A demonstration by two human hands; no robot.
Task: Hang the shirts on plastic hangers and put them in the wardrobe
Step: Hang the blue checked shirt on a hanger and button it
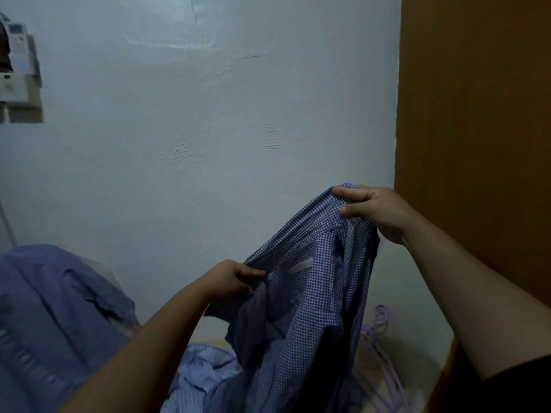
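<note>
Over at the far left, a white box-like fitting on the wall is cut off by the frame edge and too blurred to identify. Below it a blue-purple bedcover lies rumpled, also blurred. Next, the left hand reaches up from a bare forearm, its fingers curled and pinching the lower edge of the checked shirt near the collar area. A light striped shirt lies crumpled on the bed beneath, partly hidden behind the left forearm. The checked shirt hangs in the air between both hands, in front of the pale wall; its lower part runs out of the frame. Higher up, the right hand grips the shirt's top edge, thumb and fingers clamped on bunched fabric. Behind the hanging cloth, lilac plastic hangers lie on the bed, mostly covered. At the right stands the brown wardrobe, its side panel only in view.
</note>
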